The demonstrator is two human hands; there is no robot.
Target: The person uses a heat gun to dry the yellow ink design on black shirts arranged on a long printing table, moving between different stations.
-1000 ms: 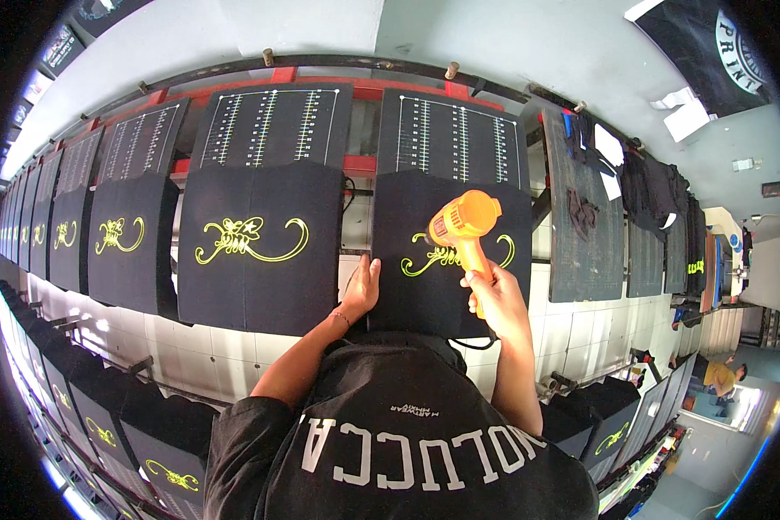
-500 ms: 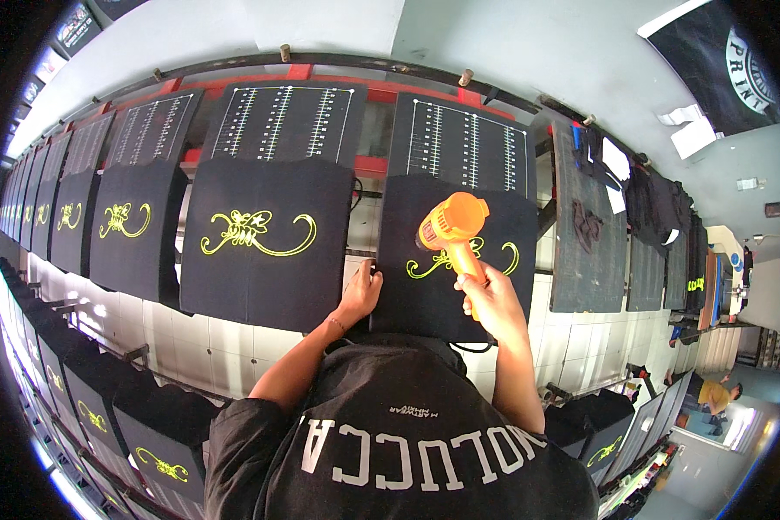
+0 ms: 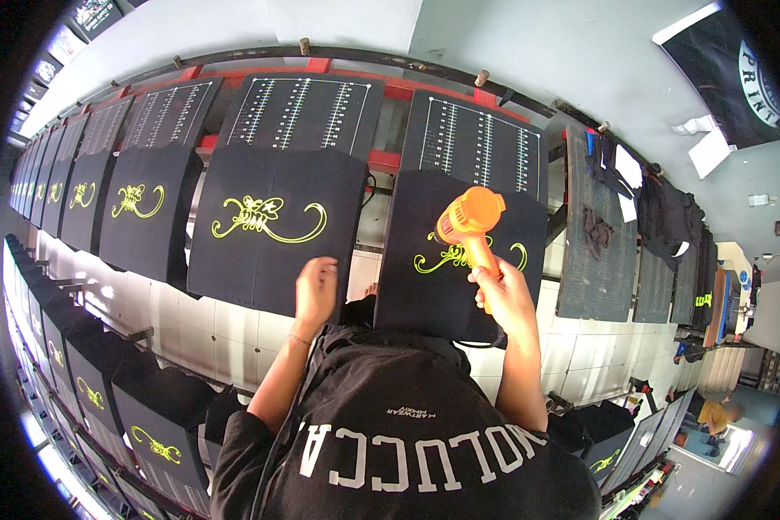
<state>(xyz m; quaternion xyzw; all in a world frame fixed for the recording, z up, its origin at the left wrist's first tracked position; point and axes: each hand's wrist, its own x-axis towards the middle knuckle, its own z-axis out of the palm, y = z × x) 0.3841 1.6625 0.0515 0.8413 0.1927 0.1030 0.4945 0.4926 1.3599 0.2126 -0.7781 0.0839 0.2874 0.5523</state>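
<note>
The right hand (image 3: pixel 507 299) is closed around the grip of the orange heat gun (image 3: pixel 475 211). The gun hangs over the middle of the right shirt (image 3: pixel 446 308), tilted, its dark nozzle toward the left edge of the right board (image 3: pixel 485 143) and its grip slanting toward the lower right corner. It hides part of the yellow print (image 3: pixel 429 262) beneath; nozzle and cloth look apart. A dark cord (image 3: pixel 481 346) shows just past the board's lower edge.

The left hand (image 3: pixel 318 290) is near the lower right corner of the left board (image 3: pixel 295 108), whose shirt (image 3: pixel 260 269) bears a like print. The hand seems empty, fingers loosely spread, but they are blurred, and I cannot tell whether it touches the cloth. Both boards show bare ruled strips along their upper edges. Past the right board's right edge is a dark board (image 3: pixel 596 277) with a scrap of cloth on it.

The gun should handle as stiff and fairly light, somewhat top-heavy, with the cord tugging a little; the grip is the place to hold, well clear of the nozzle, which may be hot. The shirts look soft and limp, best taken by a hem, away from the print.
</note>
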